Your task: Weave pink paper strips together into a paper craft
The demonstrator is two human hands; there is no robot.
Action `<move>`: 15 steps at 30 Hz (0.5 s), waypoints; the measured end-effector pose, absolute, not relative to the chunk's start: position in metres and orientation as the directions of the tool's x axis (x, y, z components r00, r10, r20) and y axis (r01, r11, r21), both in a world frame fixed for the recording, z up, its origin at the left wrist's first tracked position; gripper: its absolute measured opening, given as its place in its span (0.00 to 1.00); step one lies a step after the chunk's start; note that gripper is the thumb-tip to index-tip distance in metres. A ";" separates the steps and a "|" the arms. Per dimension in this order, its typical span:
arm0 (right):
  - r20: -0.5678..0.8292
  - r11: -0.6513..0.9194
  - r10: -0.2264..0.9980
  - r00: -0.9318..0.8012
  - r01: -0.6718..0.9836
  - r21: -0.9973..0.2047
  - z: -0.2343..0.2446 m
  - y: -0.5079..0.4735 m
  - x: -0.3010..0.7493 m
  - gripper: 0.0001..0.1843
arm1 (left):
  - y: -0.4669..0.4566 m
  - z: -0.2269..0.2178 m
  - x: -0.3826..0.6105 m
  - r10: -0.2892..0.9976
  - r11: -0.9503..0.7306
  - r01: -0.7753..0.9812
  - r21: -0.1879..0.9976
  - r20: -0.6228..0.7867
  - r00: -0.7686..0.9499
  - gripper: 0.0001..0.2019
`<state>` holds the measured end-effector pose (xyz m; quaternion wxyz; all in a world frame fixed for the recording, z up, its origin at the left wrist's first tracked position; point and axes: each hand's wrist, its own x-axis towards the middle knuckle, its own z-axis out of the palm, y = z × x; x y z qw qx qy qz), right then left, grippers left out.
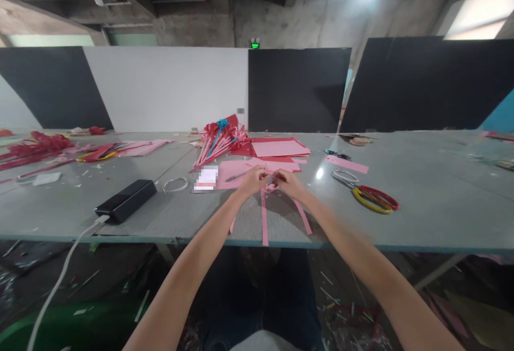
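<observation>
My left hand (256, 179) and my right hand (287, 181) meet over the table, fingers pinched close together. Between them is a bunch of pink paper strips (264, 217), whose long ends hang toward the table's front edge. A small blue bit (272, 180) shows at the fingertips; I cannot tell what it is. Beneath and beyond my hands lie pink paper sheets (228, 171), with a dark, thin pen-like tool (236, 177) on them. Farther back rests a bundle of red and pink paper-strip flowers (219, 139), one of them blue.
Scissors with red and yellow handles (373, 198) lie to the right, near a pink strip (347, 164) and small cutters (338, 154). On the left are a black power bank (126, 201) with a white cable, a coiled wire (175, 184) and red paper pieces (40, 147).
</observation>
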<state>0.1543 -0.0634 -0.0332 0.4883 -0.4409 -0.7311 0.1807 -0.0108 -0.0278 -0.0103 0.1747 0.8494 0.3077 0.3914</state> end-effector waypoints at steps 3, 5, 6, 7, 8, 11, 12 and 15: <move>0.530 0.534 0.837 -0.137 0.420 -0.734 -0.033 -0.064 0.153 0.05 | -0.025 -0.012 -0.011 0.630 -0.775 0.388 0.499 0.564 0.533 0.13; 0.526 0.532 0.840 -0.136 0.401 -0.746 -0.033 -0.064 0.153 0.06 | -0.025 -0.012 -0.011 0.634 -0.772 0.391 0.501 0.566 0.527 0.13; 0.522 0.530 0.842 -0.136 0.390 -0.753 -0.033 -0.064 0.153 0.06 | -0.025 -0.012 -0.011 0.634 -0.772 0.388 0.504 0.568 0.524 0.12; 0.515 0.525 0.846 -0.136 0.376 -0.763 -0.032 -0.065 0.152 0.06 | -0.025 -0.012 -0.011 0.634 -0.772 0.384 0.507 0.571 0.521 0.12; 0.506 0.518 0.852 -0.135 0.363 -0.775 -0.032 -0.065 0.152 0.06 | -0.025 -0.012 -0.011 0.635 -0.771 0.381 0.511 0.574 0.516 0.11; 0.479 0.497 0.866 -0.142 0.331 -0.802 -0.030 -0.066 0.152 0.05 | -0.024 -0.011 -0.010 0.648 -0.761 0.384 0.523 0.578 0.496 0.11; 0.470 0.492 0.870 -0.147 0.316 -0.811 -0.029 -0.067 0.152 0.04 | -0.024 -0.011 -0.010 0.654 -0.756 0.385 0.530 0.579 0.488 0.11; 0.438 0.468 0.883 -0.169 0.250 -0.848 -0.027 -0.069 0.151 0.02 | -0.023 -0.012 -0.010 0.662 -0.749 0.372 0.549 0.584 0.470 0.11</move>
